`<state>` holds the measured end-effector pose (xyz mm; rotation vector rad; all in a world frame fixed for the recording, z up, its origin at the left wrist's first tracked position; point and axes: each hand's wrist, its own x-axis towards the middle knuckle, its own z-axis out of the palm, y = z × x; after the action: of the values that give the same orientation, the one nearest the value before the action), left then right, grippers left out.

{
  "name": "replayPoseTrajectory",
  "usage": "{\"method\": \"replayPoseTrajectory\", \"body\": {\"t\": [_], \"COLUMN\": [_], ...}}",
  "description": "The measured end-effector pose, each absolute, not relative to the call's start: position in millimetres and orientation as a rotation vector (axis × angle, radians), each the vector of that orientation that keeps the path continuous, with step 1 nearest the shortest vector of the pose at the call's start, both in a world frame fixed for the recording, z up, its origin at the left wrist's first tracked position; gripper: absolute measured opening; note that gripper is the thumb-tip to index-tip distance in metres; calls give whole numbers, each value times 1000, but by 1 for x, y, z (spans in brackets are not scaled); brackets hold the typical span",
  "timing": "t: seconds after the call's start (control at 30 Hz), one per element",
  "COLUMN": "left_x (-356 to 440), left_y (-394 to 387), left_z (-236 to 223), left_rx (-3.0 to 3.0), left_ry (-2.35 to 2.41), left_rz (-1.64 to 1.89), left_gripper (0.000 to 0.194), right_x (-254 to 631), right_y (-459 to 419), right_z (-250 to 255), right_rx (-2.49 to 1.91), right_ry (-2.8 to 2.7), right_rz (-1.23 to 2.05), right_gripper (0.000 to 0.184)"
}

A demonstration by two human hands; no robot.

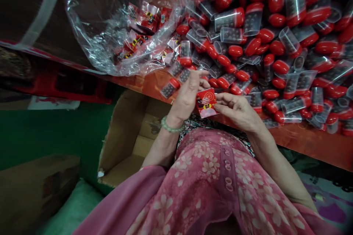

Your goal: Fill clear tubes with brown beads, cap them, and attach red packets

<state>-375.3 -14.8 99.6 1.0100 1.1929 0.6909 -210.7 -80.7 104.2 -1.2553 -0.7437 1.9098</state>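
A small red printed card [206, 103], with a cartoon figure and pale rings on it, is held upright in front of my body at the table edge. My right hand [237, 110] pinches its right side between thumb and fingers. Beside the card's left edge is my left hand [187, 97], its fingers curled partly behind the card. Whatever those fingers grip is hidden. A green bead bracelet [173, 125] circles the left wrist. One clear tube with a red cap and dark beads inside [170, 88] lies just left of that hand.
Many red-capped clear tubes [234, 36] are heaped over the red-brown table [311, 145]. A clear plastic bag [91, 40] holds red printed packets [147, 18] at upper left. Below the table edge stands an open cardboard box [118, 136]; another carton [41, 183] sits lower left.
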Motion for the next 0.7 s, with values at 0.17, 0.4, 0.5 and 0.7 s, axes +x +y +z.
{"method": "replayPoseTrajectory", "body": {"t": [0.17, 0.4, 0.5, 0.7], "left_x": [-407, -403, -396, -395], "left_y": [-21, -53, -56, -59], "left_z": [103, 103, 101, 91], "left_rx": [643, 375, 327, 251], "left_ry": [1107, 899, 841, 940], "left_rz": [730, 579, 564, 610], "left_gripper": [74, 66, 62, 43], "right_x": [-205, -210, -213, -218], "right_y": [-89, -87, -84, -86], "right_z": [93, 93, 97, 94], "right_rx": [-1240, -1256, -1269, -1356], "right_ry": [-520, -520, -571, -633], "right_rz": [1943, 1955, 1958, 1917], "right_gripper": [35, 40, 38, 48]}}
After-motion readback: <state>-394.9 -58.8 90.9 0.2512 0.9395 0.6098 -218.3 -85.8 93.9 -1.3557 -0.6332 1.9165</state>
